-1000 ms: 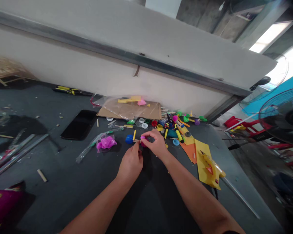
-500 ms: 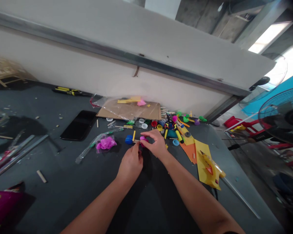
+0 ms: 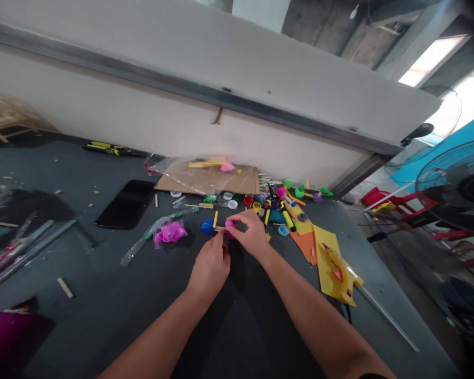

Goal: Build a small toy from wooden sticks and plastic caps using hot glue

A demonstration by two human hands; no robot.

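Note:
My right hand [image 3: 249,232] is closed in a pinch on a small pink lump [image 3: 229,225], apparently modelling clay. Beside it, my left hand [image 3: 211,263] pinches a thin wooden stick [image 3: 218,229] that runs from the lump towards a blue bottle cap [image 3: 207,226]. A short yellow stick [image 3: 215,217] stands up near the cap. Fingers hide how the stick meets the lump. Left of my hands lies a bag of pink clay [image 3: 171,233].
A phone [image 3: 124,203] and metal rods [image 3: 31,255] lie left. Coloured caps, sticks and black-yellow pliers [image 3: 286,216] crowd the table behind my right hand. A yellow glue gun [image 3: 342,276] rests on yellow paper at right. Cardboard [image 3: 205,181] sits by the wall.
The whole view has shifted very slightly. Both hands keep their grip at almost the same place, with the right fingers still on the pink lump.

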